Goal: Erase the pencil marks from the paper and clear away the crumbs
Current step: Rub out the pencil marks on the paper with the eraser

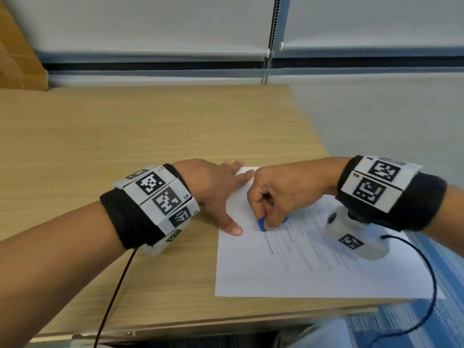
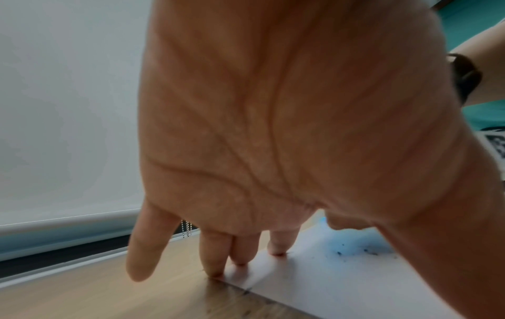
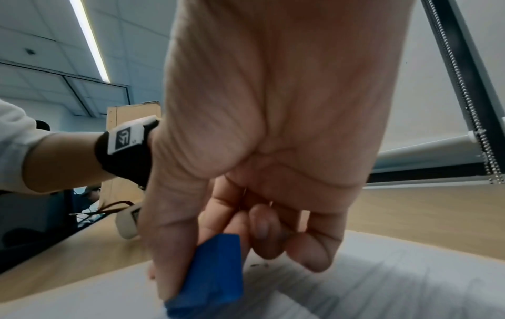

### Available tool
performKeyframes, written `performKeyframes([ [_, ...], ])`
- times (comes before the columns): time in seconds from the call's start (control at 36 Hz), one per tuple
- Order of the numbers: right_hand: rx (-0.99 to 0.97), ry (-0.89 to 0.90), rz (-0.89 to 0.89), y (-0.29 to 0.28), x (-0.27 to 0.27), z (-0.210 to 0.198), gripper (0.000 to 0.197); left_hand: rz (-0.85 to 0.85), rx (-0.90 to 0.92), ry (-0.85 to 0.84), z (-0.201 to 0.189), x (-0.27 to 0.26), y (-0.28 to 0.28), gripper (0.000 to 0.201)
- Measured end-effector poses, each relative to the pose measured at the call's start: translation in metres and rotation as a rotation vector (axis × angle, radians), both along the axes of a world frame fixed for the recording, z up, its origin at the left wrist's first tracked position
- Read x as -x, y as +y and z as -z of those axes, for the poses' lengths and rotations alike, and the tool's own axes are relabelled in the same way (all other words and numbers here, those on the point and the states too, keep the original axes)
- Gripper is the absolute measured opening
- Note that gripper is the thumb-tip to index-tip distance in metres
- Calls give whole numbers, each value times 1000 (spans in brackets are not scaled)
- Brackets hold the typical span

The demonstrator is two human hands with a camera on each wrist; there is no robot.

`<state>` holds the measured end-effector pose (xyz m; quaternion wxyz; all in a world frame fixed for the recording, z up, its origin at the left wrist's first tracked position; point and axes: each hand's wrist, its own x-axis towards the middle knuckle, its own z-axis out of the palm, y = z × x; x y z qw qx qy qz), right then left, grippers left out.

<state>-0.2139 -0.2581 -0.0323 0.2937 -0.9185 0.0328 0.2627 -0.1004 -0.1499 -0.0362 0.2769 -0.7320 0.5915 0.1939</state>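
Observation:
A white sheet of paper (image 1: 288, 275) lies at the desk's right front corner, with slanted pencil strokes (image 1: 298, 247) across its middle. My right hand (image 1: 273, 199) pinches a blue eraser (image 1: 261, 225) between thumb and fingers, its lower end on the paper beside the marks. In the right wrist view the blue eraser (image 3: 216, 278) stands against the thumb. My left hand (image 1: 216, 194) lies flat with straight fingers, pressing the sheet's far left corner and left edge. In the left wrist view its fingertips (image 2: 276, 248) touch the paper (image 2: 341, 287), with dark crumbs (image 2: 355, 252) nearby.
The wooden desk (image 1: 125, 146) stretches left and back to a wall with roller blinds and a bead chain (image 1: 271, 38). Black cables (image 1: 426, 297) hang from both wrist cameras. The sheet's right corner overhangs the desk edge above blue striped flooring (image 1: 439, 259).

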Motion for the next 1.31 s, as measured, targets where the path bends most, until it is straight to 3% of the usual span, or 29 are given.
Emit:
performKeyframes([
  [0.14, 54, -199, 135, -4, -6, 4, 10, -4, -17, 0, 2, -3, -1, 118],
  [0.31, -30, 59, -18, 10, 12, 2, 10, -4, -1, 8, 2, -3, 0, 122],
  [0.47, 7, -195, 194, -7, 5, 5, 10, -4, -11, 13, 2, -2, -1, 122],
  [0.64, -11, 6, 51, 4, 12, 3, 9, -1, -11, -6, 4, -3, -2, 125],
  [0.81, 70, -185, 186, -9, 1, 2, 8, -6, -12, 21, 1, -2, 0, 123],
  [0.97, 32, 8, 30, 3, 11, 4, 10, -1, -8, 6, 3, -2, -2, 123],
  [1.14, 94, -258, 221, -11, 3, 8, 11, -3, -6, 33, 2, -4, 0, 124],
  [1.31, 126, -196, 157, -4, 11, 11, 9, 9, -3, 38, 4, -5, 1, 128],
])
